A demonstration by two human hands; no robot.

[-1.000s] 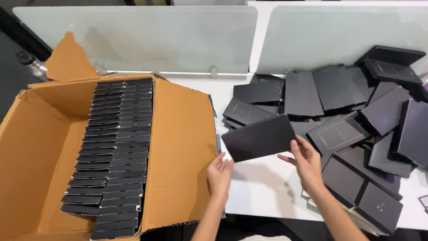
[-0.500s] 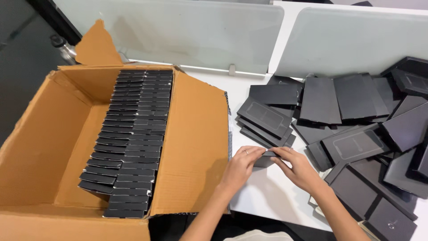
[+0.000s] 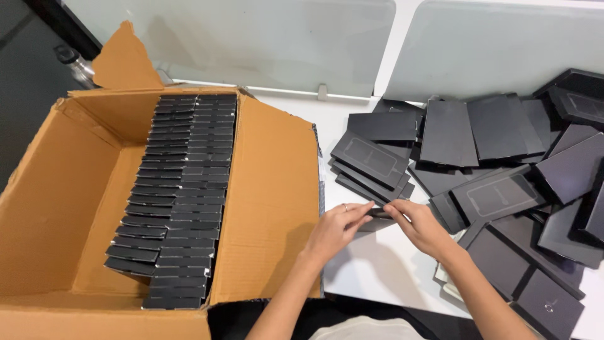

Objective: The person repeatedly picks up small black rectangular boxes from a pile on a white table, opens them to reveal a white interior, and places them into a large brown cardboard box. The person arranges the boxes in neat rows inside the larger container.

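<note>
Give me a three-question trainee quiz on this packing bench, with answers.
1. True or false: the black sleeves in the carton stand in two rows.
2. What do both hands pinch?
A. a flat black sleeve, seen edge-on
B. a carton flap
C. a steel bottle
3. Fill in: the loose pile of black sleeves lies on the white table to the ______ of the carton.

Key
1. True: two rows of sleeves run side by side from front to back.
2. A: the left hand and right hand grip one sleeve between them, over the table.
3. Right: the pile spreads beyond the carton's right wall.
</note>
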